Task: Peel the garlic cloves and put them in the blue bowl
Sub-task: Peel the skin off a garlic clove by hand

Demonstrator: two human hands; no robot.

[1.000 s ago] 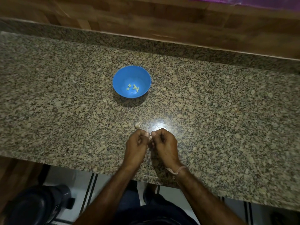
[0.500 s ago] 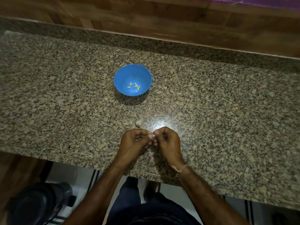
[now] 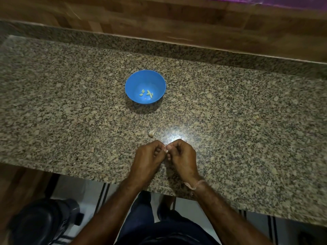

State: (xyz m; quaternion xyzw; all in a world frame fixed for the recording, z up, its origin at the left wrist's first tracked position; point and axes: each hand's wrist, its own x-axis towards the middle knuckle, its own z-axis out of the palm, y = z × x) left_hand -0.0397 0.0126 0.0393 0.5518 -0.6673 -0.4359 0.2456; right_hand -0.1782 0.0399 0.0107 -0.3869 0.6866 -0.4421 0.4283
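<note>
Head view, granite bench (image 3: 53,103). Mid-bench stood the blue bowl (image 3: 131,85), several peeled cloves (image 3: 147,93) inside. Near the front edge, the left hand (image 3: 147,156): grip narrow, fingertips pinching a small garlic clove (image 3: 166,150). One loose garlic piece (image 3: 151,133) lay just beyond the hands, well short of the bowl. Opposite, the right hand (image 3: 182,154): grip likewise pinched on that clove; thread band (image 3: 193,185) at its wrist.

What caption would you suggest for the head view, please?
Left hand and right hand pinch a garlic clove above the granite counter, peeled cloves in the blue bowl beyond.
</note>
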